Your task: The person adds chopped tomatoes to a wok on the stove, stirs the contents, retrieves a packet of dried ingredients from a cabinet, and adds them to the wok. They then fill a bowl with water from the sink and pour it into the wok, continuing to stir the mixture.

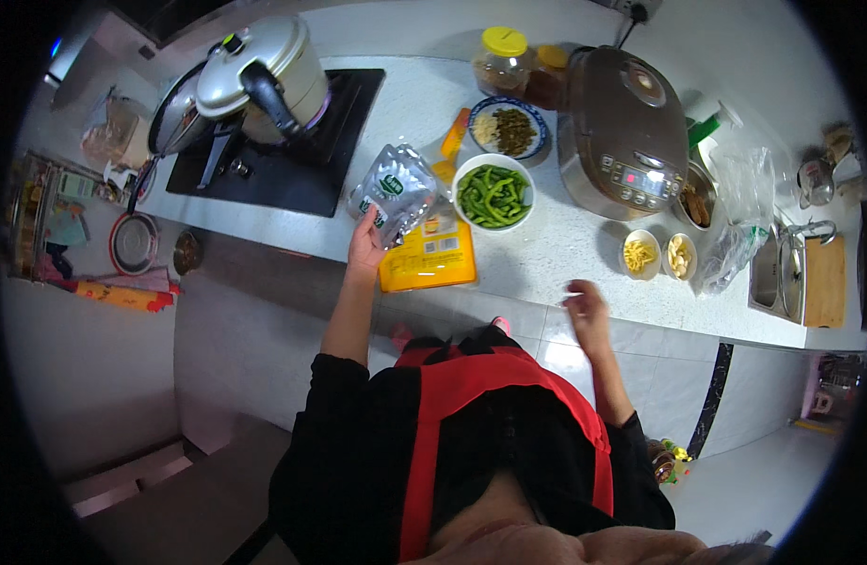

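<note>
My left hand (367,241) grips the lower edge of a silver foil pouch (405,185) with green print, above the counter's front part. Under and beside the pouch lies a yellow plastic package (432,265) that bears writing. My right hand (587,311) is raised near the counter's front edge with its fingers curled; it looks slightly blurred and holds nothing that I can see. Between the hands and farther back stands a white bowl of sliced green peppers (495,193). Behind it, a blue-rimmed plate (541,145) holds a minced pale food and a chopped brown one.
A pressure cooker (264,70) and a frying pan (175,116) stand on the black cooktop (345,141). Jars (502,63) and a rice cooker (620,134) stand at the back. Two small bowls (639,274), a plastic bag (733,251) and a sink (764,272) lie to the right.
</note>
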{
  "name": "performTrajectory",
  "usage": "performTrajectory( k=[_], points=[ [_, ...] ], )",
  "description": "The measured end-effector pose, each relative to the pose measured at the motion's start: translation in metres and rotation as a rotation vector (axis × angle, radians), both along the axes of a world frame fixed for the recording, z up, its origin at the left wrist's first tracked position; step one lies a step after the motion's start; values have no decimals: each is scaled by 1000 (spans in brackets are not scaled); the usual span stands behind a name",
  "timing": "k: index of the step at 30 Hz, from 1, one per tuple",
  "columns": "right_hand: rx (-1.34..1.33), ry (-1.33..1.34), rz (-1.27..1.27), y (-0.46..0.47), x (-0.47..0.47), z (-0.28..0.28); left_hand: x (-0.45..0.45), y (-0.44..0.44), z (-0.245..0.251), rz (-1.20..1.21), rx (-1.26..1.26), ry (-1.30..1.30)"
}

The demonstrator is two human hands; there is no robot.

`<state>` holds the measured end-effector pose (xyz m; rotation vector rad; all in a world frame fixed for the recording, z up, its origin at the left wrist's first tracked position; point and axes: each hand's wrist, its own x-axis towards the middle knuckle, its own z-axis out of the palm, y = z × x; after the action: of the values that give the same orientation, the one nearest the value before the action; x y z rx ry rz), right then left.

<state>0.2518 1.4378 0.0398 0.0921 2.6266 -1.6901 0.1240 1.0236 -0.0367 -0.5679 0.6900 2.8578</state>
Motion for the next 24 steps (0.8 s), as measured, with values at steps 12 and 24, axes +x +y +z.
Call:
performTrajectory(
  k=[12,24],
  points=[
    [-71,407,291,-271,-33,82,106,-99,-13,-160,127,428],
    [-116,-52,202,-338,-49,38,119,-112,62,-38,-153,239]
  ],
)
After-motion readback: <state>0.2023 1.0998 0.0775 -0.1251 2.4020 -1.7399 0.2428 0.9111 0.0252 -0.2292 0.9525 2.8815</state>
